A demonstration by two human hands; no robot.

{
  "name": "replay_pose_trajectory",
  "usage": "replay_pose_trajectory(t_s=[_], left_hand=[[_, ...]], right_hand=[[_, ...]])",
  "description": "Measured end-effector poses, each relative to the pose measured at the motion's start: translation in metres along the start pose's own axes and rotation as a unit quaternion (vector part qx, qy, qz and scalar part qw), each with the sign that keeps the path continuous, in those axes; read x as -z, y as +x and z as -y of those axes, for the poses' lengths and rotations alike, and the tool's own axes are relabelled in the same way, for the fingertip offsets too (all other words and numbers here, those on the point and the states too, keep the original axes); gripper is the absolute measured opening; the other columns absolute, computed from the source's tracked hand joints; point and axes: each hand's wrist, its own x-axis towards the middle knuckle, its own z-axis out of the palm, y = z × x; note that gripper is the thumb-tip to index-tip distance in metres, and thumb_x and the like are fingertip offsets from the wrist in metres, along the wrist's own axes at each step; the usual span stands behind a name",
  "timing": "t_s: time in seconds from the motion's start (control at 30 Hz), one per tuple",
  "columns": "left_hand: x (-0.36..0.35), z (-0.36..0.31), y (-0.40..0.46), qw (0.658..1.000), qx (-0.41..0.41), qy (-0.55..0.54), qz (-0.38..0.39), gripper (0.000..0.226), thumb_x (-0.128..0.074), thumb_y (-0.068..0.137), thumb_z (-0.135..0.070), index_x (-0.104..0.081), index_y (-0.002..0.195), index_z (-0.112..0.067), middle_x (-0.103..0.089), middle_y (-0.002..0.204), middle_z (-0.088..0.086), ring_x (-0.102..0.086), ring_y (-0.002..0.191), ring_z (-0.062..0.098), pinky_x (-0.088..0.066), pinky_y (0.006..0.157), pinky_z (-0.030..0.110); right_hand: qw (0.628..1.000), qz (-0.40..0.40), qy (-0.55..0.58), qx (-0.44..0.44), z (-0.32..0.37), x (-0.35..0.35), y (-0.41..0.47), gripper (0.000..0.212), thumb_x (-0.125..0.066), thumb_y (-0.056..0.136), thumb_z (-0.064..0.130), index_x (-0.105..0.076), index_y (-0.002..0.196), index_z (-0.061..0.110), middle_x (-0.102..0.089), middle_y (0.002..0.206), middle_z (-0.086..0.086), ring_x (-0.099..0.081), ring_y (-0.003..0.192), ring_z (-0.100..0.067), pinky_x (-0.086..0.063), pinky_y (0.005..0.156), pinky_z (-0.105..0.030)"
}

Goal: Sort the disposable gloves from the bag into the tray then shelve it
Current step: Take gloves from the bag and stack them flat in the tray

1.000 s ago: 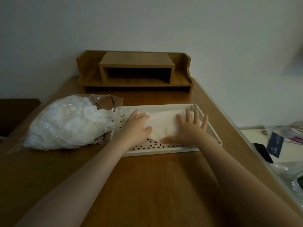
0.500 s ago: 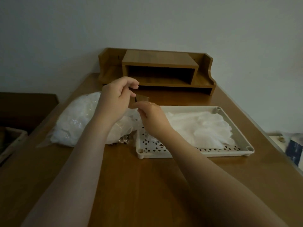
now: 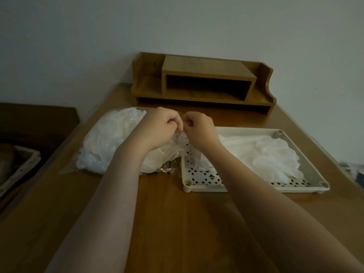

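On the wooden surface (image 3: 177, 223) the white tray (image 3: 204, 187) already holds a loose pile of gloves (image 3: 266, 154) toward its right side, its near left part bare. Just past it both hands, left hand (image 3: 157, 127) and right hand (image 3: 199, 129), have fingers curled, pinching thin clear film at the mouth of the bag (image 3: 110, 142), which looks mostly full. Judging by this, sorting is under way; the wooden shelf (image 3: 204, 81) behind stands unused.
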Motion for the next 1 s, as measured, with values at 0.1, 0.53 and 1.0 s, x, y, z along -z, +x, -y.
replay_pose_trajectory(t_s=[0.1, 0.53, 1.0], left_hand=[[-0.003, 0.003, 0.000, 0.994, 0.007, 0.096, 0.060, 0.028, -0.043, 0.095, -0.012, -0.067, 0.088, -0.024, -0.063, 0.089, -0.008, -0.062, 0.071, 0.014, -0.051, 0.064, 0.028], [-0.016, 0.014, 0.005, 0.988, -0.043, 0.131, -0.067, 0.034, -0.068, 0.084, -0.034, -0.057, 0.111, -0.017, -0.047, 0.118, 0.001, -0.048, 0.104, 0.017, -0.037, 0.081, 0.025], [-0.005, 0.001, -0.002, 0.987, -0.068, -0.130, -0.061, 0.005, -0.056, 0.093, -0.025, -0.061, 0.092, -0.023, -0.067, 0.086, 0.000, -0.063, 0.083, 0.019, -0.051, 0.076, 0.032]], right_hand=[[0.986, -0.017, 0.163, -0.043, 0.007, 0.012, -0.009, 0.013, -0.053, 0.093, 0.019, -0.062, 0.085, 0.014, -0.063, 0.087, -0.006, -0.057, 0.075, -0.019, -0.049, 0.069, -0.033], [0.838, -0.023, 0.509, -0.194, 0.007, 0.033, -0.018, 0.027, -0.036, 0.102, 0.020, -0.049, 0.080, 0.011, -0.054, 0.068, -0.003, -0.058, 0.062, -0.017, -0.052, 0.065, -0.033], [0.899, 0.083, 0.411, -0.127, 0.001, 0.033, -0.022, 0.050, -0.047, 0.092, 0.050, -0.064, 0.111, 0.007, -0.069, 0.098, -0.009, -0.066, 0.091, -0.024, -0.053, 0.081, -0.037]])
